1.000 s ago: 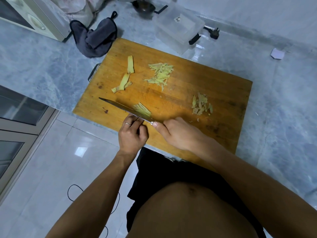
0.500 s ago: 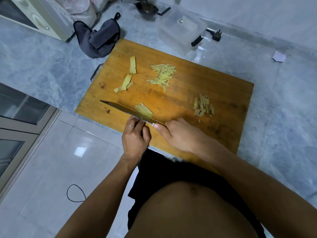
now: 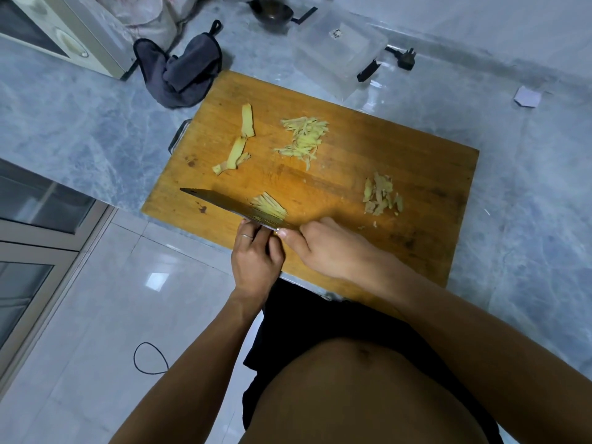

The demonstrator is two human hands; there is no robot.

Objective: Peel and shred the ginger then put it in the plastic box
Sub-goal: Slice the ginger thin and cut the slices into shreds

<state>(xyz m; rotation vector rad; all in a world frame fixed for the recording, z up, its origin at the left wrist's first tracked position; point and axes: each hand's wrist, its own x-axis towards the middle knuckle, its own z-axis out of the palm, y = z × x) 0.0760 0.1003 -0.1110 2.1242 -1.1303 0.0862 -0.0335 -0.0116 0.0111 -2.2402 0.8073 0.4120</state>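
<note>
On the wooden cutting board (image 3: 400,149), my right hand (image 3: 333,248) grips the knife (image 3: 224,203), its thumb at the base of the blade. My left hand (image 3: 256,257), wearing a ring, curls its fingers down against the blade's near side; the ginger piece under them is hidden. Fresh ginger shreds (image 3: 269,206) lie on the far side of the blade. A larger pile of shreds (image 3: 304,137) sits mid-board. Two ginger slices (image 3: 238,145) lie to the left. Peel scraps (image 3: 381,195) lie to the right. The clear plastic box (image 3: 339,49) stands behind the board.
A grey cloth (image 3: 182,72) lies at the board's back left, by a white appliance (image 3: 64,30). A dark bowl (image 3: 272,11) and a plug (image 3: 407,59) are near the box. A paper scrap (image 3: 527,97) lies on the marble counter at the right.
Only the view has shifted slightly. The knife and both hands stay at the same spot on the near edge of the board.
</note>
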